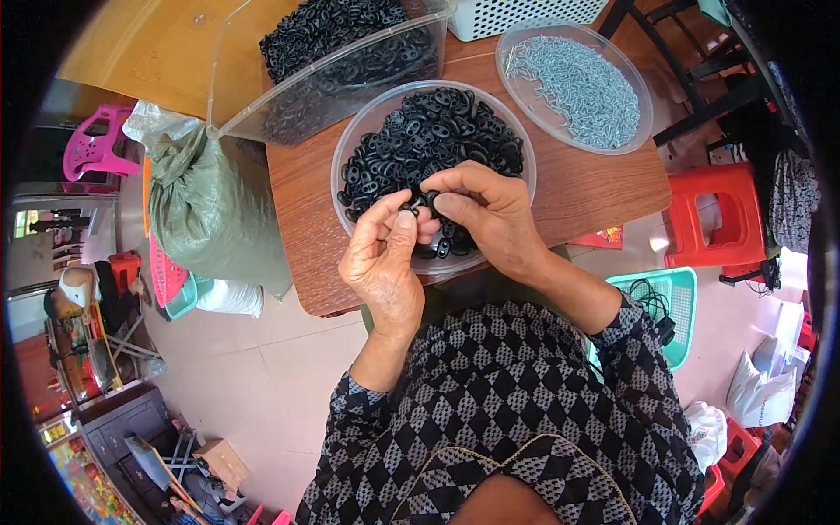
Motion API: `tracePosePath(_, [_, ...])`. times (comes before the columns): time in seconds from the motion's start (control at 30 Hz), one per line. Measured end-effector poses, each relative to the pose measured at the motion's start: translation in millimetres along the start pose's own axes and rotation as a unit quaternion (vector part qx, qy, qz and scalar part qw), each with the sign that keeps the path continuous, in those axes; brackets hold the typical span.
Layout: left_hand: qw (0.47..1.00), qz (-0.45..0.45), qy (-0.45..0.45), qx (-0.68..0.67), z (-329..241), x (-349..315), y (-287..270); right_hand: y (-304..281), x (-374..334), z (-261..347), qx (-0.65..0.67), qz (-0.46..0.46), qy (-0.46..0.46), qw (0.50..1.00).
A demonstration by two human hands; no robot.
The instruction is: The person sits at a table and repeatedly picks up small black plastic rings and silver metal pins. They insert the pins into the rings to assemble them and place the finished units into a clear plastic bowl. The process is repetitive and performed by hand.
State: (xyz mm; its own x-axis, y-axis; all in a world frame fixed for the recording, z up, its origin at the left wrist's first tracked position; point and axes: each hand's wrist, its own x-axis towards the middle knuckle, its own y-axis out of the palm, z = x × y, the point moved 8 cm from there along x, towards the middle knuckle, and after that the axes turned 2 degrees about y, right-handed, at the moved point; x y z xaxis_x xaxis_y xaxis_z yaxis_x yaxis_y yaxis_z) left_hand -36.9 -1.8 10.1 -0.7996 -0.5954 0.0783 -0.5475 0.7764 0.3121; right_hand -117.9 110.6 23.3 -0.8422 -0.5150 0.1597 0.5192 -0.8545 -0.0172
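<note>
Over the near part of a round clear tub (pixel 528 144), my two hands meet. My left hand (pixel 385 262) is closed in a pinch on a small black piece, with a glint of silvery metal beside the fingertips. Thumb and forefinger of my right hand (pixel 494 219) pinch another black piece (pixel 430 200) right against it. The tub holds a heap of small black plastic pieces with two holes each (pixel 429 131). My fingers partly hide both held pieces, so I cannot tell whether they are joined.
On the wooden table (pixel 586 197), a clear bin (pixel 328 92) of black pieces stands at the far left. A shallow tray (pixel 649 105) of silvery screws (pixel 577 87) lies far right. A green sack (pixel 214 206) stands left; a red stool (pixel 717 214) and green basket (pixel 687 315) stand right.
</note>
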Motion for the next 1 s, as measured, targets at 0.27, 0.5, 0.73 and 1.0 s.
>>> tracePosePath(0.27, [0.999,0.036,-0.035,-0.001,3.0,-1.4,-0.6,3.8,2.3,-8.3,0.061,0.044,0.096,0.993])
tracePosePath(0.5, [0.998,0.039,-0.035,0.015,-2.8,-1.3,3.7,-1.8,6.5,-19.5,0.137,0.029,0.146,0.979])
tracePosePath(0.73, [0.998,0.035,-0.036,0.022,-3.4,-0.9,3.3,1.0,6.4,-19.3,0.15,0.034,0.142,0.978])
tracePosePath(1.0, [0.998,0.026,-0.009,0.052,-2.4,-3.3,2.8,1.4,4.0,-11.9,0.109,0.028,0.111,0.987])
